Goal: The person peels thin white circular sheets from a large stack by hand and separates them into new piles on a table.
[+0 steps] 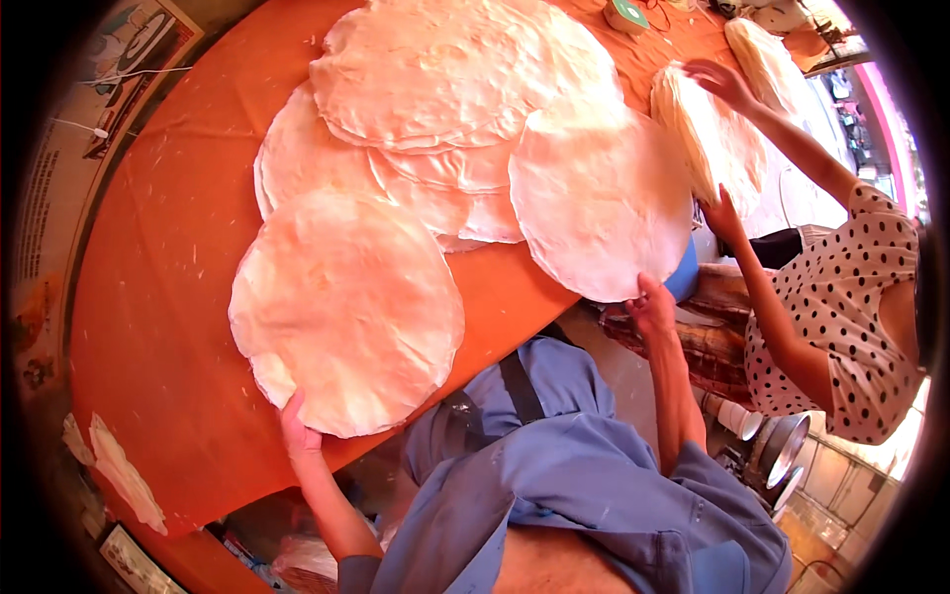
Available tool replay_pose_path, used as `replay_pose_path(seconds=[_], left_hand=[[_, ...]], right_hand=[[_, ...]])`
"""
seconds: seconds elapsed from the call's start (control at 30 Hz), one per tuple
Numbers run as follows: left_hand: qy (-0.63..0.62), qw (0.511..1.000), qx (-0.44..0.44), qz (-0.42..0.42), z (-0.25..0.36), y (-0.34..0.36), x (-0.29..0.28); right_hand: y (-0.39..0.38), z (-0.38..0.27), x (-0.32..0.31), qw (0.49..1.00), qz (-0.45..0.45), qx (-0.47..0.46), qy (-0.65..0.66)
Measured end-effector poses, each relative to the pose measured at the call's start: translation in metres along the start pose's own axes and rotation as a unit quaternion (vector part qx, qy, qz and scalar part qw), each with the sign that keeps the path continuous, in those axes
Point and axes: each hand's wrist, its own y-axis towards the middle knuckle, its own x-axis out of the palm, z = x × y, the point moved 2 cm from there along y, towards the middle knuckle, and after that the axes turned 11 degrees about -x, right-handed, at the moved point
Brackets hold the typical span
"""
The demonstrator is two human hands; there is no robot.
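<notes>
My left hand point(302, 426) grips the lower edge of a large, thin, pale round flatbread point(346, 302) that lies at the front of the orange-covered table point(148, 297). My right hand point(654, 309) holds another round flatbread point(594, 198) by its bottom edge, to the right of the first and overlapping the piled sheets behind. Those sheets form layered stacks point(455, 59) of similar pale rounds with wrinkled surfaces across the back of the table.
At right a co-worker in a polka-dot top point(841, 307) has both hands at another pile of rounds point(717, 139). A small green box point(625, 14) sits at the back. Buckets and metal pots point(772, 445) stand below right; dried scraps point(124, 465) lie at the table's left edge.
</notes>
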Motion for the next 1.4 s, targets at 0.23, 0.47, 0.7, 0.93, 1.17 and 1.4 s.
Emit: replay_pose_path(seconds=[0.23,0.47,0.7,0.93,1.17,1.4], left_hand=[[0.007,1.000,0.005,0.004,0.001,0.002,0.005],[0.003,1.000,0.006,-0.005,-0.001,0.006,-0.005],[-0.007,1.000,0.001,-0.025,-0.001,0.005,-0.002],[0.011,0.999,0.004,-0.044,0.000,0.007,-0.001],[0.010,0.999,0.013,-0.052,-0.001,0.008,0.001],[0.007,0.997,0.007,-0.079,-0.002,0.014,0.014]], right_hand=[[-0.049,0.047,-0.011,0.990,-0.010,0.139,0.018],[-0.077,0.048,-0.006,0.991,-0.025,0.128,0.021],[-0.052,0.038,0.012,0.994,-0.020,0.069,0.078],[-0.083,-0.019,0.067,0.992,-0.104,0.008,0.075],[-0.106,-0.134,0.158,0.910,-0.199,-0.347,-0.111],[-0.225,-0.242,0.287,0.801,-0.511,-0.301,0.076]])
